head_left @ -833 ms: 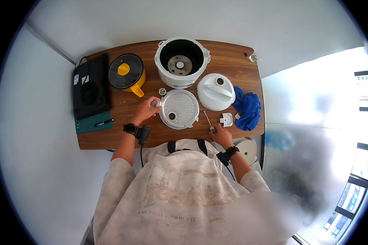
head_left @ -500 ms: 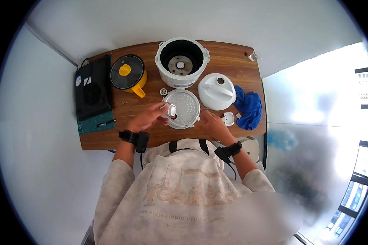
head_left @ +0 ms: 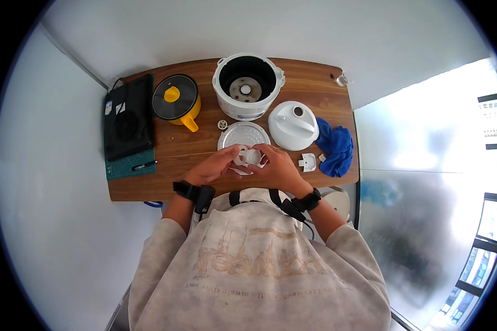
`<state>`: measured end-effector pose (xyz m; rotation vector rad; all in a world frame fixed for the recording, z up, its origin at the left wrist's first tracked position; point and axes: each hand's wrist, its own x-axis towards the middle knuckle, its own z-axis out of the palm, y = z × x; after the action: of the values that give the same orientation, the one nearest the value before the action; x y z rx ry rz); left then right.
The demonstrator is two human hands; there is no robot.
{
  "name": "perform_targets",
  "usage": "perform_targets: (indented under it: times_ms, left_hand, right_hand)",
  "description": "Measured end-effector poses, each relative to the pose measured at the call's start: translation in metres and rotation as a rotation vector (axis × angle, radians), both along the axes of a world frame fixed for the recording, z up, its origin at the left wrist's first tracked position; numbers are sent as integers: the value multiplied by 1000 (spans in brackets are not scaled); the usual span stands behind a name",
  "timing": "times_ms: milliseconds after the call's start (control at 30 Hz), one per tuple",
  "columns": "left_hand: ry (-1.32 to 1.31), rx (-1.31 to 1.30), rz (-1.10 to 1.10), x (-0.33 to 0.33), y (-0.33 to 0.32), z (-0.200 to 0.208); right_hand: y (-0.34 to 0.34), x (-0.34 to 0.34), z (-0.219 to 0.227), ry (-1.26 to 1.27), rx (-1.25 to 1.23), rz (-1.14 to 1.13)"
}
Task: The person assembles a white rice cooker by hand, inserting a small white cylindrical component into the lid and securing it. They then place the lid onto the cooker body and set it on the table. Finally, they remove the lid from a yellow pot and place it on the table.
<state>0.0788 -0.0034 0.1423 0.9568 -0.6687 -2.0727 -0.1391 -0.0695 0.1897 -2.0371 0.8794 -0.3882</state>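
Both my hands meet over the near part of a white dimpled round disc [head_left: 244, 132] on the table. My left hand [head_left: 211, 166] is closed on a small white round cap [head_left: 240, 155]. Against it, the fingers of my right hand [head_left: 280, 167] grip a pale, ring-like plastic piece [head_left: 253, 156]. The two pieces touch or nearly touch; whether they are joined I cannot tell. Beyond the disc stands a white rice cooker body [head_left: 239, 111] with a dark inside. To its right rests a white domed lid [head_left: 288, 139] with a moulded handle.
A small round white part [head_left: 222, 124] lies left of the disc. At left are a yellow pot with a dark lid [head_left: 176, 99], a black flat appliance [head_left: 128, 118] and a green cutting mat [head_left: 121, 167] with a pen. A white bracket [head_left: 308, 163] and blue cloth [head_left: 337, 149] lie at right.
My right hand has moved left from beside the disc to meet my left hand, and now grips the ring-like piece. My left hand has shifted slightly right, still with the white cap.
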Motion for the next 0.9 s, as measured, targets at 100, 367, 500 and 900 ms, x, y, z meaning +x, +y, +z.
perform_targets:
  times_ms: [100, 367, 500, 900]
  left_hand:
    - [-11, -2, 35, -2, 1, -5]
    - [-27, -43, 21, -5, 1, 5]
    - [33, -31, 11, -2, 0, 0]
    - [-176, -77, -50, -6, 0, 1]
  right_hand:
    - [2, -3, 1, -7, -30, -28]
    - [3, -3, -1, -64, 44, -29]
    - [1, -2, 1, -76, 36, 15]
    - [3, -2, 4, -47, 20, 32]
